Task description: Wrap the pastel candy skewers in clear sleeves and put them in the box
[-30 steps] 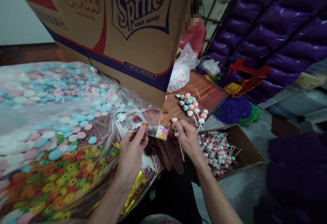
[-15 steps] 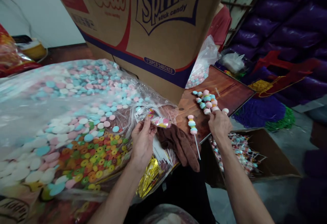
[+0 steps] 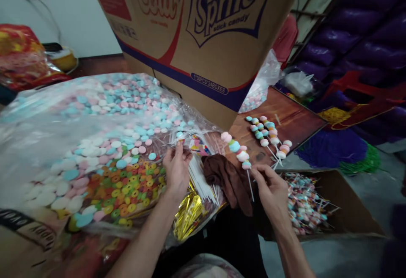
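My left hand (image 3: 177, 170) is closed, its fingertips pinching a clear printed wrapper (image 3: 199, 144) above a bundle of white sticks. A candy skewer (image 3: 234, 146) of pink, white and blue pieces slants up and left from the fingers of my right hand (image 3: 269, 187), which are pinched at its stick end. Just under it, another candy skewer (image 3: 246, 165) lies on the table, partly covered. Several more candy skewers (image 3: 273, 133) rest in a pile beyond my right hand. A brown glove or cloth (image 3: 226, 178) lies between my hands.
Loose pastel candies (image 3: 104, 147) and ring gummies (image 3: 127, 189) spread at left under plastic. Gold twist ties (image 3: 188, 216) sit near the front edge. A large carton (image 3: 203, 53) stands behind. An open box (image 3: 345, 210) of candy skewers is at lower right.
My right hand has drawn back from the pile toward me, bringing a candy skewer leftward. My left hand stays near the same spot with the wrapper. The view has shifted slightly.
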`<state>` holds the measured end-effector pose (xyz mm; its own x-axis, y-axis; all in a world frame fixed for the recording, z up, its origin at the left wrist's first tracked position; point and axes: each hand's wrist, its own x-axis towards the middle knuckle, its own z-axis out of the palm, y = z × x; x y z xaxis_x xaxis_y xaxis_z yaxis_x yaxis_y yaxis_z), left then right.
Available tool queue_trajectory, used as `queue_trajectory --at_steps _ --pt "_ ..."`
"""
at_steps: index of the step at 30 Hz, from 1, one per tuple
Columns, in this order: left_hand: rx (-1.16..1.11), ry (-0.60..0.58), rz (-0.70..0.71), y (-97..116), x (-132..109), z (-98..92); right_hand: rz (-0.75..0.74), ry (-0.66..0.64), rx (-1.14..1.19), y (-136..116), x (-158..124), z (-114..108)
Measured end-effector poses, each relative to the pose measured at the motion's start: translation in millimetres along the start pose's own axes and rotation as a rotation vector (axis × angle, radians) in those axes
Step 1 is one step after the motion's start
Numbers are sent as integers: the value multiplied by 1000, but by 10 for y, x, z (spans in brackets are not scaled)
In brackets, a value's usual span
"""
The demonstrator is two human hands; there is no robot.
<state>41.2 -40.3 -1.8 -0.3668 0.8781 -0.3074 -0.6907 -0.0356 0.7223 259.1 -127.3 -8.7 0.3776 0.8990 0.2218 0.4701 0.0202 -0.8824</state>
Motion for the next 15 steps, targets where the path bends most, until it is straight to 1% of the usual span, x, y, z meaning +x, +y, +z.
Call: queue_trajectory --at_steps 3,7,15 --pt "19 23 -2 -14 2 -18 -130 -22 -23 -106 -135 11" --pt "31 -5 -19 -29 -29 -24 -309 -39 -88 -141 -167 13" --pt "24 -107 -46 -22 -64 -20 -509 -55 -289 -166 -101 -55"
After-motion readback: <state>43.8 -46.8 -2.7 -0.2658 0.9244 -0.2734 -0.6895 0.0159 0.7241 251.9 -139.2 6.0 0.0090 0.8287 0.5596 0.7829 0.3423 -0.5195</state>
